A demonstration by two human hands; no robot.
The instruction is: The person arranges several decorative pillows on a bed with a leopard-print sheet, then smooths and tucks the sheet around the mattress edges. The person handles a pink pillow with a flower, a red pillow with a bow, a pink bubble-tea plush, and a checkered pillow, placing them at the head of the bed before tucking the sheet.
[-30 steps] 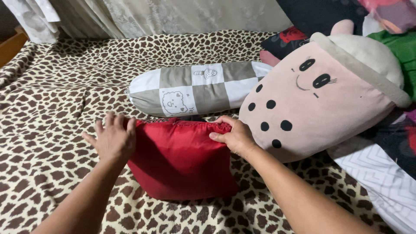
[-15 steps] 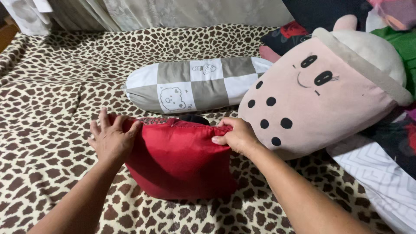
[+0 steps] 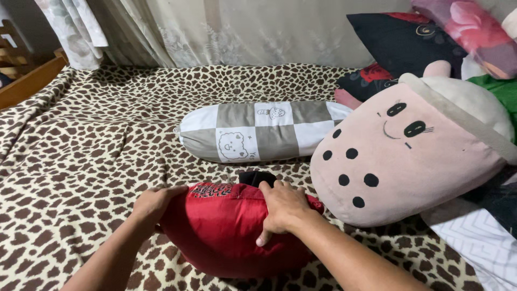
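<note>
A red pillow [image 3: 226, 226] lies on the leopard-print bed cover [image 3: 81, 151] right in front of me. My left hand [image 3: 153, 203] grips its left end. Over the pillow's top right part rests my right hand [image 3: 283, 207], fingers curled down onto the fabric. A small black thing [image 3: 257, 178] pokes out just behind the pillow's upper edge; I cannot tell what it is.
A grey-and-white checked bolster [image 3: 258, 132] lies across the bed behind the red pillow. A big pink plush with a face and black dots [image 3: 409, 156] sits at the right, with dark and floral pillows [image 3: 409, 43] behind it. Curtains [image 3: 215, 32] hang at the back; a wooden edge [image 3: 27, 83] is far left.
My right hand slid from the pillow's far right corner onto its top. My left hand shifted down onto the left end. The view moved closer, and the black thing now shows.
</note>
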